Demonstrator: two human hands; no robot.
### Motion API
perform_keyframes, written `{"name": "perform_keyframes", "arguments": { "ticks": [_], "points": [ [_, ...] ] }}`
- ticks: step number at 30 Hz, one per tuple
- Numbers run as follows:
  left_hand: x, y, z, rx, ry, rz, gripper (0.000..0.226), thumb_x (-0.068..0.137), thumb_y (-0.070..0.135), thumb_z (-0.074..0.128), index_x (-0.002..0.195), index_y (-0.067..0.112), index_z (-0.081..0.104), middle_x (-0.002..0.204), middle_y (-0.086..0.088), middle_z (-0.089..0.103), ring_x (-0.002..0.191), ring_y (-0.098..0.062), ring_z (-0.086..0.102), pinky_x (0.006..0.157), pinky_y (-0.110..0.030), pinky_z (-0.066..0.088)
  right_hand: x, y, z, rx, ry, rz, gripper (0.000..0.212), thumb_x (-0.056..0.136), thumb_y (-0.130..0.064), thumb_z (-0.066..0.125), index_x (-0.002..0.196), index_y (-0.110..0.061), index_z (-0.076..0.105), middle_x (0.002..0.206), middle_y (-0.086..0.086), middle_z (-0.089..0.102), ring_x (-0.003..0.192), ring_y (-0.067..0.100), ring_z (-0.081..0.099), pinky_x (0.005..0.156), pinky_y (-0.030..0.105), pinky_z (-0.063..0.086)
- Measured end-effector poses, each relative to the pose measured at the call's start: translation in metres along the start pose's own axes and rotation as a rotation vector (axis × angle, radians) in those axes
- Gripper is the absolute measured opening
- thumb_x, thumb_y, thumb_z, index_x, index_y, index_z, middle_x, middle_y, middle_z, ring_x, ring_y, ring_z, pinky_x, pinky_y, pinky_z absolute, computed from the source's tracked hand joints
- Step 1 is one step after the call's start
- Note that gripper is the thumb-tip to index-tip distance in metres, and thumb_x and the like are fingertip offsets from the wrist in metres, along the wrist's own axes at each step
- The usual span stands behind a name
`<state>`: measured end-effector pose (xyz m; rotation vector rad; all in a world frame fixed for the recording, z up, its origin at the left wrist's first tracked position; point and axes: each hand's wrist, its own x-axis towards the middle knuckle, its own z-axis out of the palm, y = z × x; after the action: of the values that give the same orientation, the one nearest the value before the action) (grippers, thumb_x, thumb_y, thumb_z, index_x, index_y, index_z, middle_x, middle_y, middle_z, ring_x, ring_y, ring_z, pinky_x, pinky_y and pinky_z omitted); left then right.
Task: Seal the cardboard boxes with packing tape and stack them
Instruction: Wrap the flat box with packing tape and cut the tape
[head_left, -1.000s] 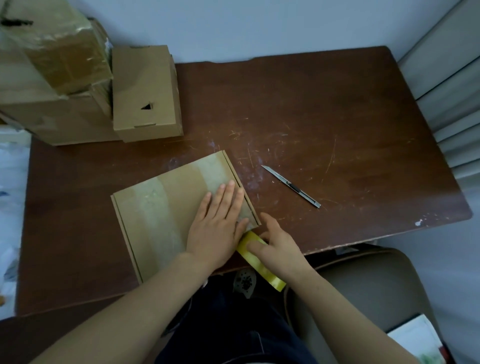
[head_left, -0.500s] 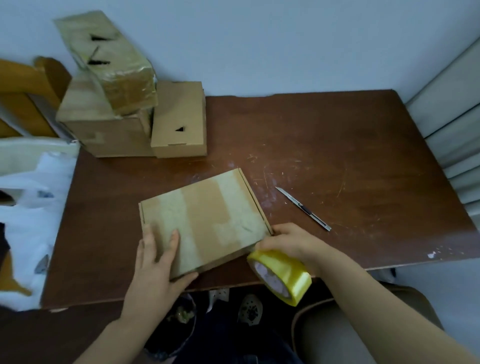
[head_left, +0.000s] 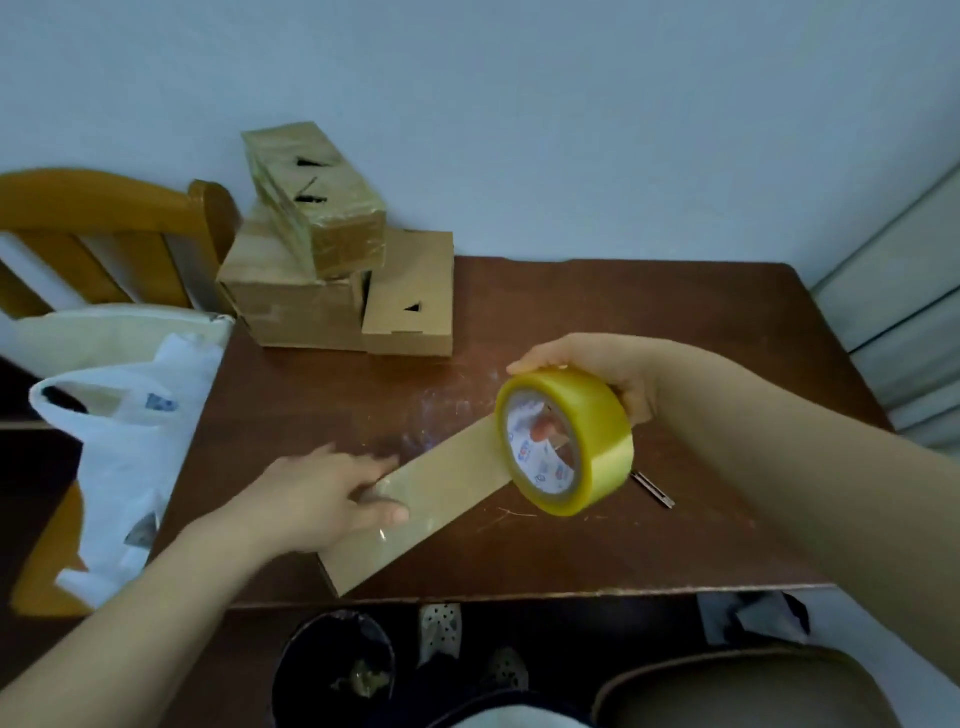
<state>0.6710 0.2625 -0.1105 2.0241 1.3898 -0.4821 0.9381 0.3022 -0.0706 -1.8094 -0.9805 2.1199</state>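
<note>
Left grip (head_left: 317, 493) clamps the flat box (head_left: 447, 493), surely light and stiff, by its top edge as it stands tipped well in front of the stacked boxes (head_left: 301, 306), while my right grip (head_left: 587, 364) pinches the slick-looking tape roll (head_left: 597, 415), thumb in its core.

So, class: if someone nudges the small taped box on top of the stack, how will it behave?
The small taped box sits askew on the larger box, so it would probably slide off. Its glossy tape wrap likely makes it slippery; cardboard suggests it is light.
</note>
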Motion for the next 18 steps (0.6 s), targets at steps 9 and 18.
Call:
{"name": "perform_keyframes", "arguments": {
  "ticks": [9, 18],
  "points": [
    [0.071, 0.051, -0.008, -0.025, 0.449, 0.18, 0.125, 0.062, 0.061, 0.075, 0.151, 0.026, -0.005, 0.13, 0.004, 0.055, 0.109, -0.024, 0.06, 0.082, -0.035, 0.049, 0.023, -0.036, 0.016, -0.001, 0.195, -0.048, 0.026, 0.083, -0.047, 0.066, 0.088, -0.021, 0.063, 0.074, -0.005, 0.067, 0.065, 0.01, 0.066, 0.065, 0.024, 0.057],
    [0.088, 0.039, -0.005, -0.064, 0.457, 0.121, 0.062, 0.069, 0.06, 0.066, 0.117, 0.031, 0.041, 0.092, 0.011, 0.061, 0.093, -0.025, 0.064, 0.068, -0.03, 0.038, 0.01, 0.012, 0.07, 0.342, 0.51, -0.438, 0.066, 0.063, -0.059, 0.078, 0.108, -0.012, 0.064, 0.101, 0.007, 0.072, 0.09, 0.026, 0.071, 0.083, 0.048, 0.057]
  ]
}}
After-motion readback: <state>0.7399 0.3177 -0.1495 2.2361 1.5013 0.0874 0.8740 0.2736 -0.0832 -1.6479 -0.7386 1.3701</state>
